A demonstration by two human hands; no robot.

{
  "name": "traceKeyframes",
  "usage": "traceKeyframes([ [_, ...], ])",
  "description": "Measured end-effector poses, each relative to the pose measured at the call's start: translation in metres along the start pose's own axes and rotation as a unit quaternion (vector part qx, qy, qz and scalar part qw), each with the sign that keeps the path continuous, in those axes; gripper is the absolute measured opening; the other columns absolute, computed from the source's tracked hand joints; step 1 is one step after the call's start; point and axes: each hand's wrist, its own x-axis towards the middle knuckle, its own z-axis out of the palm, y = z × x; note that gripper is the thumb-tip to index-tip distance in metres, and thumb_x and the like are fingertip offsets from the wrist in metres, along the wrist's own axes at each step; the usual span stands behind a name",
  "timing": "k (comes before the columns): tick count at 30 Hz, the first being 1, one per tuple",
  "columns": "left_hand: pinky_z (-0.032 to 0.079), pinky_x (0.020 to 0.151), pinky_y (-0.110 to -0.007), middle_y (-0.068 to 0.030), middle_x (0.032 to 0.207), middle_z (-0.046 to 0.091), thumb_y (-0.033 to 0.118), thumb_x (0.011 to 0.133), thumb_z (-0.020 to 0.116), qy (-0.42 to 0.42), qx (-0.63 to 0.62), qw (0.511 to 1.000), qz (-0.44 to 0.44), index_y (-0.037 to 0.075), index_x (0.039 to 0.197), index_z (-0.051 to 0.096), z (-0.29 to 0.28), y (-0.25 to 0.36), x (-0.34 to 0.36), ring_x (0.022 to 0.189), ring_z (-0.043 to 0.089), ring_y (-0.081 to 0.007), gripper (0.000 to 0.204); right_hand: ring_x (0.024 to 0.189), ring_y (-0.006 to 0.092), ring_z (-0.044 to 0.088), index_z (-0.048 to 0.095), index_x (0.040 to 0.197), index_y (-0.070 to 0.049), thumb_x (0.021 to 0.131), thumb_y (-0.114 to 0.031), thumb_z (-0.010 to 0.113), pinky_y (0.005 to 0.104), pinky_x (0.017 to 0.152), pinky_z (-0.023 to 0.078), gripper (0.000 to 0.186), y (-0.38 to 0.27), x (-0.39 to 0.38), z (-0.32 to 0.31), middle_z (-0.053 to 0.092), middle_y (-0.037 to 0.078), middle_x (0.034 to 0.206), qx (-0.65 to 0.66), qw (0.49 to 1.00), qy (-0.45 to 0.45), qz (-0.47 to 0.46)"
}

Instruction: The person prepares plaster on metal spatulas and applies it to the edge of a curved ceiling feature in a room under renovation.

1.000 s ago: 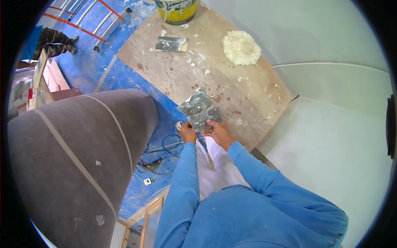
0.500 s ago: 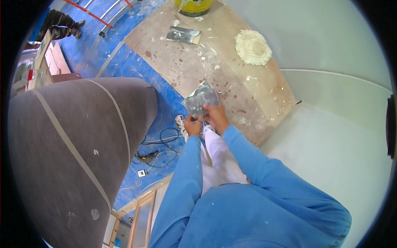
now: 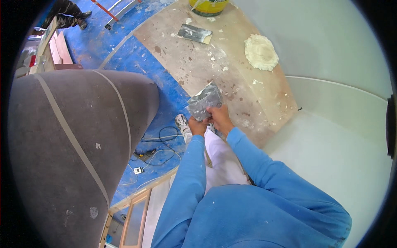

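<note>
Trowel (image 3: 204,102) at frame centre, gripped in both: left hand (image 3: 197,125) closed on its lower edge, right hand (image 3: 219,118) closed beside it, touching. Held above the speckled board (image 3: 231,74). Compared with half a second ago, same grip, blade turned slightly flatter. Second trowel (image 3: 194,33) and plaster mound (image 3: 261,52) now slightly lower in the upper frame.

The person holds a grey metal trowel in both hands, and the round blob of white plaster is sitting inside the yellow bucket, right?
Not quite. Both hands do hold the grey metal trowel, but the round blob of white plaster lies on the brown board, apart from the yellow bucket. The head view shows it.
</note>
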Motion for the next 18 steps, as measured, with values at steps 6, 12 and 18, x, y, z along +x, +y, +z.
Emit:
traceKeyframes([
  [6, 0.049, 0.071, -0.031, -0.0056, 0.090, 0.069, 0.006, 0.070, 0.075, -0.029, 0.045, 0.997, -0.056, 0.001, 0.095, 0.065, 0.002, -0.009, 0.010, 0.079, 0.063, -0.0149, 0.027, 0.061, 0.0302, 0.065, 0.056, 0.108, 0.004, 0.079, -0.002, 0.058, 0.0393, 0.040, 0.052, 0.030, 0.011, 0.023, 0.000, 0.063, 0.018, 0.090, 0.023, 1.000, 0.011, -0.014],
  [12, 0.050, 0.071, -0.028, -0.0060, 0.082, 0.069, 0.004, 0.070, 0.072, -0.027, 0.095, 0.992, -0.073, -0.001, 0.089, 0.064, 0.002, 0.012, 0.006, 0.075, 0.063, -0.0141, 0.021, 0.064, 0.0302, 0.065, 0.055, 0.108, 0.005, 0.081, -0.002, 0.055, 0.0395, 0.044, 0.053, 0.027, -0.024, 0.029, -0.002, 0.063, 0.018, 0.091, 0.036, 0.996, 0.035, 0.067],
  [18, 0.049, 0.065, -0.030, -0.0070, 0.073, 0.065, 0.006, 0.071, 0.071, -0.005, 0.108, 0.994, 0.004, 0.000, 0.083, 0.061, -0.001, -0.010, 0.013, 0.066, 0.060, -0.0155, 0.017, 0.067, 0.0293, 0.066, 0.054, 0.113, 0.004, 0.084, -0.001, 0.052, 0.0382, 0.045, 0.055, 0.030, -0.002, -0.002, -0.017, 0.063, 0.019, 0.094, 0.076, 0.996, 0.038, 0.019],
])
